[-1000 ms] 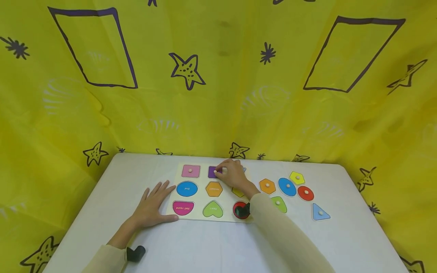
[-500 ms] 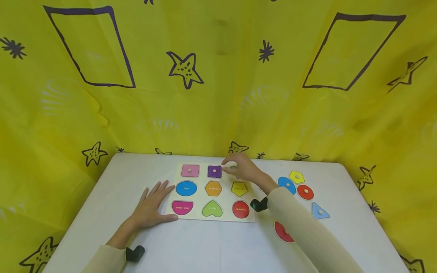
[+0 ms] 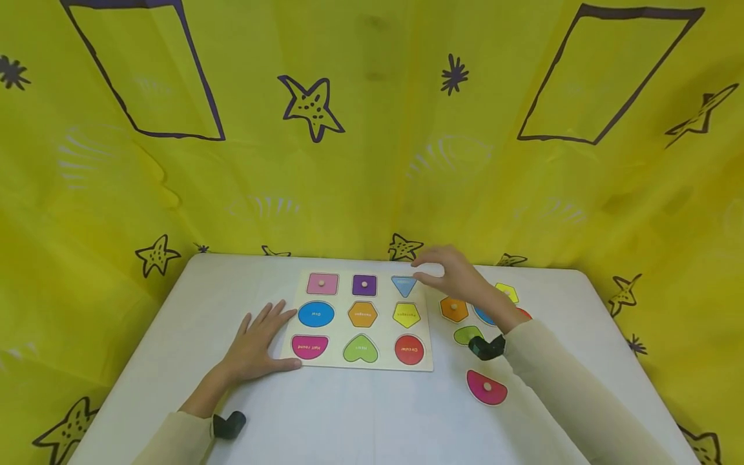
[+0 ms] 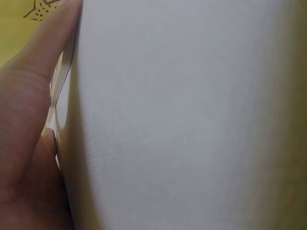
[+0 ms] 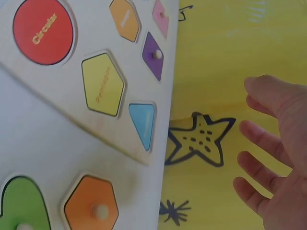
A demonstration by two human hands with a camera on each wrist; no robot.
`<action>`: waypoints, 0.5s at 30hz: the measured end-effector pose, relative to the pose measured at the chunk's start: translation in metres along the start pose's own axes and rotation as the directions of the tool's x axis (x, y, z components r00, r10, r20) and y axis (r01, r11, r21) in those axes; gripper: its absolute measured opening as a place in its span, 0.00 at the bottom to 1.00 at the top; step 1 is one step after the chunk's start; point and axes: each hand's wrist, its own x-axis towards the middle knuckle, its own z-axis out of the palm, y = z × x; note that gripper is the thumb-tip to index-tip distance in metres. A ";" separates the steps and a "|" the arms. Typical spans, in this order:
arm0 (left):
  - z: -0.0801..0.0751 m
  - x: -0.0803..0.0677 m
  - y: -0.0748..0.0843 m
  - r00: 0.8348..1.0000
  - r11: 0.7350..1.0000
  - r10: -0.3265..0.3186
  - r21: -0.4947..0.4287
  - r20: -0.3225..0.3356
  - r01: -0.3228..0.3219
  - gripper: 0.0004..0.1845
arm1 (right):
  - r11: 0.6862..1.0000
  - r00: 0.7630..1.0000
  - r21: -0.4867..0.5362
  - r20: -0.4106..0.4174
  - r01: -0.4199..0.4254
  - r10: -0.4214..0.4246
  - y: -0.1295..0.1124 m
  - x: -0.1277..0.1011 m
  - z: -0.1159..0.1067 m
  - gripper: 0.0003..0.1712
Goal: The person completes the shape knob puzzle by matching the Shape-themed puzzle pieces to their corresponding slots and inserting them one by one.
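Note:
A wooden shape puzzle board (image 3: 431,326) lies on the white table (image 3: 360,420). A pink square piece (image 3: 322,283) and a purple square piece (image 3: 364,284) sit in its far row; the other recesses show only printed colours. My left hand (image 3: 261,342) lies flat on the table and touches the board's near-left edge. In the left wrist view the left hand (image 4: 24,120) fills the left side. My right hand (image 3: 431,272) hovers with relaxed fingers and holds nothing, just right of the blue triangle recess (image 3: 403,285). The right wrist view shows the right hand (image 5: 268,158) spread and empty.
Loose knobbed pieces lie right of the board: an orange hexagon (image 3: 453,309), a green heart (image 3: 467,334), a blue oval (image 3: 481,315), a yellow pentagon (image 3: 507,292) and a pink half round (image 3: 486,387). A yellow star-printed curtain (image 3: 372,129) surrounds the table.
My right hand let go of the purple square piece, now seated in the board, and drew back to the right and up. The left hand stayed put.

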 end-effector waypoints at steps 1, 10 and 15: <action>0.000 0.000 0.000 1.000 1.000 -0.001 -0.001 0.003 0.001 0.57 | 1.000 1.000 -0.004 -0.004 -0.006 0.006 0.001 -0.004 -0.002 0.13; -0.005 0.003 0.004 1.000 1.000 -0.008 -0.004 0.005 0.008 0.56 | 0.996 0.995 -0.011 -0.031 -0.092 0.092 0.016 -0.035 -0.020 0.15; -0.004 0.001 0.005 1.000 1.000 -0.009 -0.010 0.011 0.009 0.56 | 0.993 0.991 -0.009 -0.072 -0.114 0.113 0.028 -0.057 -0.028 0.15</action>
